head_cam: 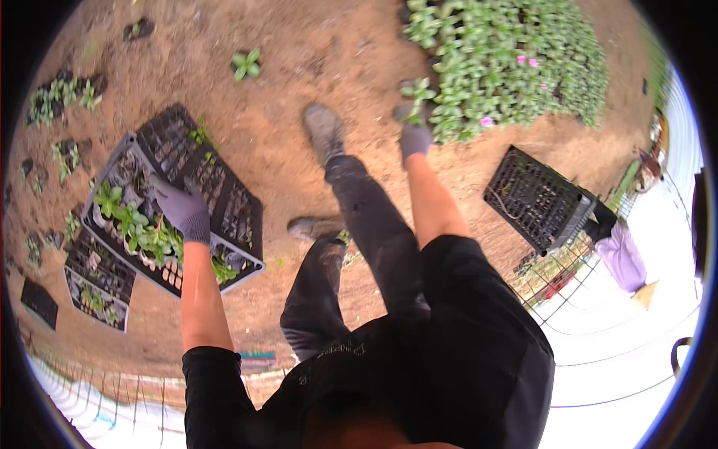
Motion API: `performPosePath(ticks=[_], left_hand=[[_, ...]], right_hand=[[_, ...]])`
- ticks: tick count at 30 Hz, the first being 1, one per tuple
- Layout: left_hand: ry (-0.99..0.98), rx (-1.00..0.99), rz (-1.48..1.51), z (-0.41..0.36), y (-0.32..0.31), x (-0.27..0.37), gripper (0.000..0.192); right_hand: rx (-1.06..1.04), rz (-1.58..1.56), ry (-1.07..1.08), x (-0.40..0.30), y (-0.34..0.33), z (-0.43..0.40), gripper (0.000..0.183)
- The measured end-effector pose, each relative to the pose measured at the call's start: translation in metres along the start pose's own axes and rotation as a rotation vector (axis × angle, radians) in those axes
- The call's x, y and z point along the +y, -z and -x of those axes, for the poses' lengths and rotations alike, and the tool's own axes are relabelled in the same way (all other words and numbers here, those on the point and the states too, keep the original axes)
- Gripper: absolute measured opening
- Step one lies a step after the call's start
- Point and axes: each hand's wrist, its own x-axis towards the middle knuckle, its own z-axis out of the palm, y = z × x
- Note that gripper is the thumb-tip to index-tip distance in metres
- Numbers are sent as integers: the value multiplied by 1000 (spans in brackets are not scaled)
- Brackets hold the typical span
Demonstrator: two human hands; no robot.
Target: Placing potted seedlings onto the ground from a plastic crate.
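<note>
My left hand (182, 206), in a grey-purple glove, grips the near rim of a black plastic crate (224, 193), its thumb and fingers on either side. Inside the crate lie leafy green seedlings (148, 227), with their bases in dark bags. Out to the right, my right hand (415, 139), gloved alike and blurred, holds a seedling (418, 92) with a dark nursery bag at its base. That seedling is at the left edge of a dense block of green plants (516, 67), with a few pink flowers among them.
An upturned black crate (533, 199) lies at the right, near wire mesh (566, 275). A smaller crate with plants (101, 280) is at the far left. A single seedling (245, 64) and scattered bagged plants (59, 98) sit on the bare soil (314, 50).
</note>
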Motion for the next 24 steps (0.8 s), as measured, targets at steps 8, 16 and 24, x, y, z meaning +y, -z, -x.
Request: performPosePath(ticks=[8, 16, 24], left_hand=[[-68, -457, 625, 49, 79, 88, 61], [737, -1266, 1793, 96, 173, 152, 50], [477, -1331, 1520, 63, 230, 181, 28]], right_hand=[[-117, -1066, 18, -27, 256, 129, 23], [-124, -1141, 379, -42, 361, 200, 22], [-173, -1294, 412, -29, 408, 196, 21]])
